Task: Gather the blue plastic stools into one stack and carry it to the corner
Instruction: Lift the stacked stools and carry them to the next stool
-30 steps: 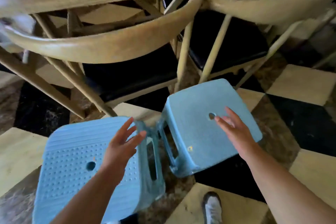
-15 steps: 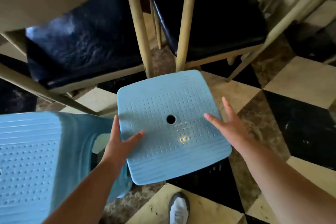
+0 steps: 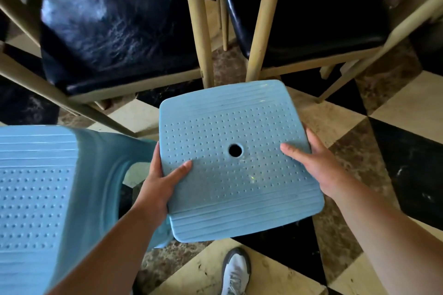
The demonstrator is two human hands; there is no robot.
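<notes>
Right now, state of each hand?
Left hand: closed on the left edge of the blue stool.
Right hand: closed on the same stool's right edge.

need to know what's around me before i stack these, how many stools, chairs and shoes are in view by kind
blue plastic stools: 2, one held at its seat edges by the left hand and right hand, one at the left edge
wooden chairs with black seats: 2
white shoe: 1
total: 5

Both hands clamped, thumbs up
</notes>
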